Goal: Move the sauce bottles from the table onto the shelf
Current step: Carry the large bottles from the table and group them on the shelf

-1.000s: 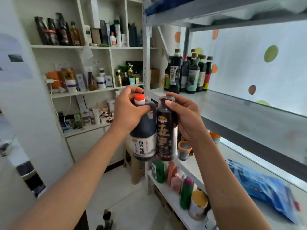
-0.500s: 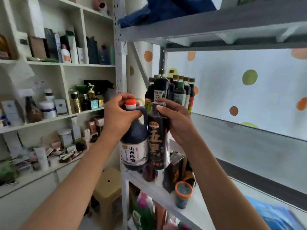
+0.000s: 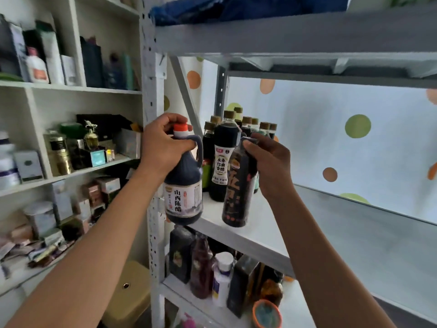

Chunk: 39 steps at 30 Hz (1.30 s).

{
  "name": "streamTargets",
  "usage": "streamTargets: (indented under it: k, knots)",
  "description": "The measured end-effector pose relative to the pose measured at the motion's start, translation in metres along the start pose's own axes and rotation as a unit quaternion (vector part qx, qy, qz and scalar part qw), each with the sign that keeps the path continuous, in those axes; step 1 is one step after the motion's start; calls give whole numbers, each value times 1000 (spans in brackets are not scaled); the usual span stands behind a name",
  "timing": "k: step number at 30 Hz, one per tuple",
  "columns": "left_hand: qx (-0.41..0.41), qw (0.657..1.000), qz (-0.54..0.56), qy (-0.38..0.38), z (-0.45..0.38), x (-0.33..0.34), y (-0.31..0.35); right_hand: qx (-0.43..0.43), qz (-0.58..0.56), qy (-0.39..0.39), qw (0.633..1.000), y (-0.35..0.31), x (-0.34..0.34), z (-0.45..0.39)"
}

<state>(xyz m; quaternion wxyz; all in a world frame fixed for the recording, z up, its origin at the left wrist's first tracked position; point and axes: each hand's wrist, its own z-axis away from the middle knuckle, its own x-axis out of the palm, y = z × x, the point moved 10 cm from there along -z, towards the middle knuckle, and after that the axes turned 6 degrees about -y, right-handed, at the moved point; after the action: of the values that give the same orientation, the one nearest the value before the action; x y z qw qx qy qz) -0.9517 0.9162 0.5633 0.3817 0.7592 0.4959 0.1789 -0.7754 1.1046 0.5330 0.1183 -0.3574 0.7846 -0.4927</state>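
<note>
The right hand point(image 3: 267, 159) hides the dark bottle's point(image 3: 238, 185) cap; rear bottles point(image 3: 250, 124) show only their necks.

**Room and Fixtures: Condition as Observed**

A white wall point(image 3: 331, 138) dotted with green and orange spots is seen behind a grey metal rack point(image 3: 151, 67) with a perforated upright. To the left, white built-in shelving point(image 3: 71, 87) is stocked with boxes, tins and jars. A tan plastic stool point(image 3: 128, 292) is stood at the rack's foot. A blue cloth bundle point(image 3: 236, 8) is lodged on the rack's top board. Bright, even lighting is noted throughout.
</note>
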Motion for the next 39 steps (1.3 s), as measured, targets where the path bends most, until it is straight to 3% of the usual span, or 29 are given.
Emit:
streamTargets:
  k: [11, 16, 21, 27, 31, 39]
  knots:
    - [22, 998, -60, 16, -35, 45, -51, -36, 160, 16, 986, 45, -12, -46]
    - [27, 993, -114, -34, -25, 82, -74, -46, 199, -20, 979, 57, -4, -42]
    - [55, 986, -152, 31, 14, 82, -87, -16, 287, -59, 956, 95, -14, -24]
    - [-30, 990, -133, 20, 64, 82, -141, 54, 367, -43, 928, 123, -39, -5]
    - [-76, 985, -142, 65, 67, 70, -157, 55, 358, -24, 932, 122, -42, -3]
    - [-93, 985, -136, 60, 52, 66, -169, 110, 322, -10, 940, 122, -45, -24]
